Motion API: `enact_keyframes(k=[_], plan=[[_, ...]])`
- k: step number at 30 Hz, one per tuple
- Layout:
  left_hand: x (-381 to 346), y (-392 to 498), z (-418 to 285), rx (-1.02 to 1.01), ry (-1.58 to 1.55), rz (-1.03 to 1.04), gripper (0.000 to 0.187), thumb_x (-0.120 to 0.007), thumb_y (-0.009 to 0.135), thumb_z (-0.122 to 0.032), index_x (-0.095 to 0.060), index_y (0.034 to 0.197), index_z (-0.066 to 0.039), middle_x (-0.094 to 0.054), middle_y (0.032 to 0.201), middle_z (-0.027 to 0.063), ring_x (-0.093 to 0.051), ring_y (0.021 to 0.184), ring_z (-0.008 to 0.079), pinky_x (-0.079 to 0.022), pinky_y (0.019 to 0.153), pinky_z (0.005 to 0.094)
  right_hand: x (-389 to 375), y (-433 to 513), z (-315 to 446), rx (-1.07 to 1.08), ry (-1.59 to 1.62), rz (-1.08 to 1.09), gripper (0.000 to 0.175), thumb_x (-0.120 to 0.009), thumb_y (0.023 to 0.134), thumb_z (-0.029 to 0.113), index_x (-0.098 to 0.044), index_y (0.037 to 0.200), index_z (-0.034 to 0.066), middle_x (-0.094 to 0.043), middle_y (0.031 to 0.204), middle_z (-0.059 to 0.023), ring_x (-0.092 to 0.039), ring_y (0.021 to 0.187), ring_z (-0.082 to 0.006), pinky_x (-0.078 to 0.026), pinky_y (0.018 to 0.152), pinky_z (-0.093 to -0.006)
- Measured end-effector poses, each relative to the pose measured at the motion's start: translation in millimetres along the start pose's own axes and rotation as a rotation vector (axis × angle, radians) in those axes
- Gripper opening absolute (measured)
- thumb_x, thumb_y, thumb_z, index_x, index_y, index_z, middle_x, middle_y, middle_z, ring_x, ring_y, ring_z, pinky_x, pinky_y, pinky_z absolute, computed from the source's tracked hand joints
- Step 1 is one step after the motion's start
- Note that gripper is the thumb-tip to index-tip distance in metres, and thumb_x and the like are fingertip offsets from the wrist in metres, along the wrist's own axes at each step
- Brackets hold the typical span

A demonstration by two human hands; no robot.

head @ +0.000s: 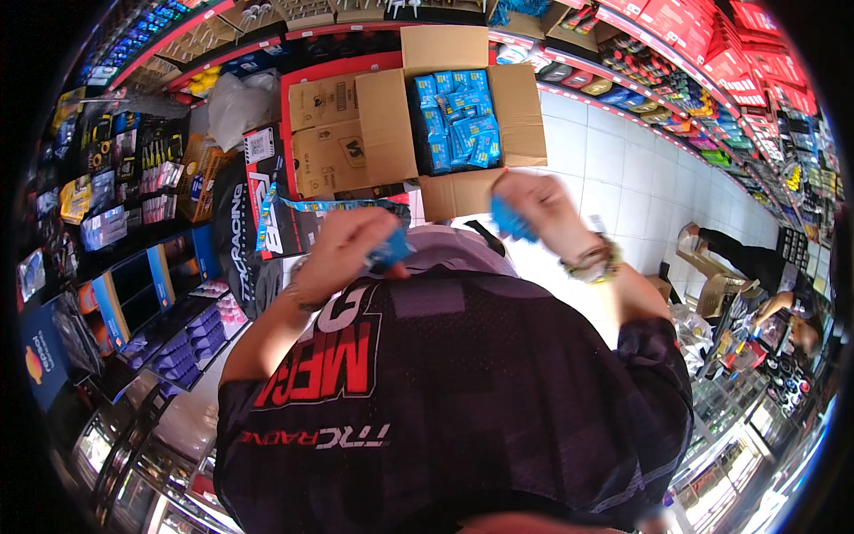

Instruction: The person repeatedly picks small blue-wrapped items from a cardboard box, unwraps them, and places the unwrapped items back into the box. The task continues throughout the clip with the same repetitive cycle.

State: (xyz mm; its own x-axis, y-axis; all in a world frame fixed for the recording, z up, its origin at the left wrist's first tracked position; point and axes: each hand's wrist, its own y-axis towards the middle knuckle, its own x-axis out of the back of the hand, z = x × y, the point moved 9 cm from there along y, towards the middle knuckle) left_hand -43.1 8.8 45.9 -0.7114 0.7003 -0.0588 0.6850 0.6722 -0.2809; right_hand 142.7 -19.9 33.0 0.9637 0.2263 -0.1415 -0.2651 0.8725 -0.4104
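My left hand (pixel 347 247) is closed on a blue packet (pixel 390 250) in front of my chest. A strip of joined blue packets (pixel 327 204) runs from near that hand across a black-and-red box. Blurred by motion, my right hand (pixel 537 197) grips a bunch of blue packets (pixel 510 220) by the front flap of an open cardboard box (pixel 520 113). Many blue packets (pixel 460 120) lie loosely piled inside that box, whose flaps are folded outward.
A closed carton (pixel 327 140) stands left of the open box, beside a clear plastic bag (pixel 240 110). Stocked shelves (pixel 640 107) line the right and back. At far right, another person (pixel 767 274) is by a cluttered counter. White floor tiles (pixel 614 153) show between.
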Motion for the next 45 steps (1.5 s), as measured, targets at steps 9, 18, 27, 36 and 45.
enact_keyframes(k=[9,18,27,36,45], plan=[[5,40,87,0.186,-0.463,-0.024,0.023,-0.042,0.099,-0.022,-0.051,0.107,-0.002,-0.064,0.092,0.011,-0.063,0.075,0.0139,-0.051,0.061,0.0252,137,152,-221,-0.268,-0.525,-0.252,0.067,-0.062,0.088,0.044,-0.042,0.133,-0.001,-0.064,0.105,-0.0143,-0.059,0.082,-0.0196,-0.05,0.072,-0.0335],[15,63,113,-0.092,0.331,-0.196,0.042,-0.058,0.088,-0.009,-0.045,0.128,-0.006,-0.045,0.121,0.0151,-0.049,0.114,0.0257,-0.048,0.09,0.0358,43,131,-144,0.051,0.239,0.016,0.064,-0.055,0.093,0.042,-0.035,0.138,0.0014,-0.054,0.126,-0.0136,-0.055,0.11,-0.0214,-0.044,0.092,-0.0376],[-12,62,86,0.0,0.308,0.28,0.046,-0.062,0.089,-0.027,-0.051,0.126,-0.002,-0.061,0.107,0.0134,-0.061,0.1,0.0234,-0.049,0.085,0.0316,8,57,-53,0.196,0.19,-0.03,0.013,-0.06,0.091,0.004,-0.053,0.102,0.0029,-0.06,0.094,-0.001,-0.058,0.084,-0.0082,-0.048,0.076,-0.0242],[-58,54,46,-0.052,0.604,0.584,0.032,-0.059,0.09,-0.034,-0.061,0.101,-0.004,-0.065,0.078,0.0127,-0.065,0.072,0.0247,-0.049,0.067,0.0347,-29,24,2,0.591,-0.705,0.36,0.035,-0.066,0.086,0.03,-0.062,0.111,0.0058,-0.063,0.103,-0.0151,-0.06,0.091,-0.032,-0.047,0.082,-0.0375],[-61,27,37,-0.074,0.318,0.572,0.023,-0.057,0.093,-0.027,-0.06,0.091,-0.005,-0.057,0.067,0.0133,-0.057,0.06,0.0259,-0.043,0.059,0.0348,-55,10,-25,0.249,-0.599,0.53,0.02,-0.057,0.091,0.027,-0.065,0.098,0.0089,-0.062,0.078,-0.0162,-0.059,0.071,-0.0355,-0.047,0.064,-0.0399]])
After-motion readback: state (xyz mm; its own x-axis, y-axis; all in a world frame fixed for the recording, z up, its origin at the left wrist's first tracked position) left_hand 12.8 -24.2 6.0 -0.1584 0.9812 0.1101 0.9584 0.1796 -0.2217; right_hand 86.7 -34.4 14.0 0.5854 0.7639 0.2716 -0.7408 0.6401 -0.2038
